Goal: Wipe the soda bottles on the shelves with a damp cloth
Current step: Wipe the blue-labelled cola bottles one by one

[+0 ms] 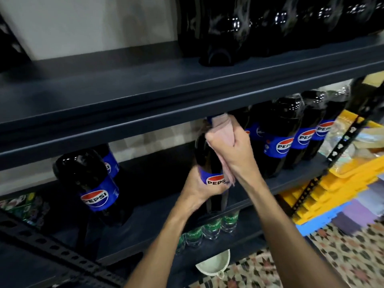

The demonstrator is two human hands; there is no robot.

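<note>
A large dark Pepsi bottle (208, 161) with a blue label stands at the front of the middle shelf (149, 217). My left hand (199, 187) grips it around the label. My right hand (230, 144) is closed on a pink cloth (221, 126) pressed against the bottle's neck and shoulder; the cloth's tail hangs down the bottle's right side. The cap is mostly hidden by the cloth and the upper shelf's edge.
More Pepsi bottles stand at left (91, 183) and in a row at right (278, 138). Dark bottles (218, 30) line the top shelf (166, 96). Green Sprite bottles (209, 229) sit below. A pale bowl (214, 263) lies on the patterned floor; yellow crates (342, 183) stack at right.
</note>
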